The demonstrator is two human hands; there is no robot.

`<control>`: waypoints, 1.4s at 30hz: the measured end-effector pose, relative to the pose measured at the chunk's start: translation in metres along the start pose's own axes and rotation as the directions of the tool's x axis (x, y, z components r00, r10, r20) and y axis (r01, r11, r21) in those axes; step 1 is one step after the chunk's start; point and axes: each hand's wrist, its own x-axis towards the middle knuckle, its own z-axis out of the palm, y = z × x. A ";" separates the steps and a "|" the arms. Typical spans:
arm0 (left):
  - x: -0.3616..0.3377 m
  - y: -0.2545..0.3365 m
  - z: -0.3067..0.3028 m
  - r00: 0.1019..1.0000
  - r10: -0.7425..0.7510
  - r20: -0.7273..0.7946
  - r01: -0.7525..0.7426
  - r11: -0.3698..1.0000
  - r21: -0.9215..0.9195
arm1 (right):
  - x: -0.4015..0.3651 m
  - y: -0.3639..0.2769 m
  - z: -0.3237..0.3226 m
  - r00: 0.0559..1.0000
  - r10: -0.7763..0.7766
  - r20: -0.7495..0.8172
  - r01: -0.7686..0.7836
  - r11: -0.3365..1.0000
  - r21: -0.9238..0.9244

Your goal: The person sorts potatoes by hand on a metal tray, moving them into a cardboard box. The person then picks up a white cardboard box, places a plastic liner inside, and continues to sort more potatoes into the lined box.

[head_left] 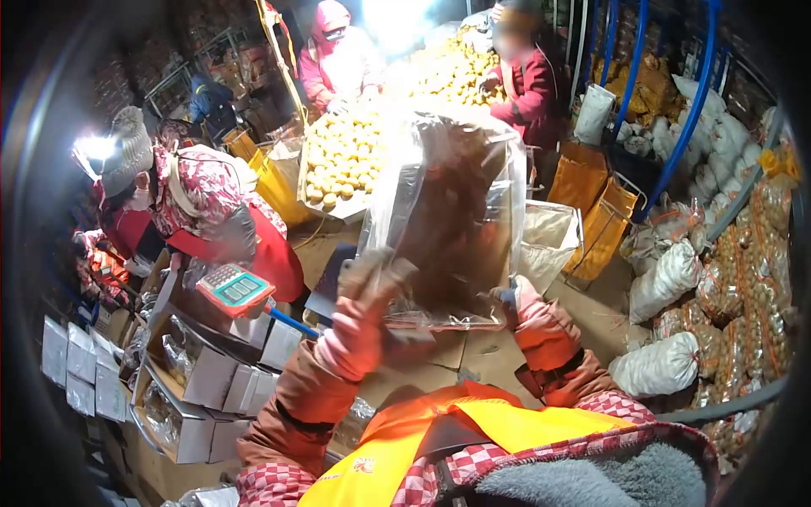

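Observation:
In front of me stands a tilted open box (452, 203) with a brown inside, lined with a clear plastic bag (514, 228) that hangs over its rim. My left hand (376, 275), gloved, is at the box's near left edge, and motion smears its fingers. At the near right corner my right hand (509, 297), also gloved, closes on the edge of the lined box. Beyond the box, a wide sorting table (338, 208) bears many round yellowish potatoes or fruits (346, 160); glare hides part of them.
A scale display (235, 287) stands left, by several cartons (211, 376). One person (203, 194) bends there; two others (338, 59) (536, 84) work at the table. Orange crates (596, 220), white sacks (663, 363) and filled net bags (726, 279) line the right.

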 end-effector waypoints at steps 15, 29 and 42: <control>-0.241 -0.293 0.158 0.047 -0.881 0.471 0.866 -0.199 -0.459 | 0.063 -0.068 0.129 0.890 0.444 0.101 -0.449 0.893 0.026; -0.128 -0.328 0.138 -0.045 -0.987 0.157 0.998 -0.050 -0.029 | 0.166 0.024 0.084 0.943 0.025 0.332 0.162 0.836 -0.525; -0.105 -0.542 0.181 -0.210 -0.971 0.115 0.977 -0.213 -0.013 | 0.252 0.058 0.062 0.980 0.153 0.127 -0.078 0.884 -0.462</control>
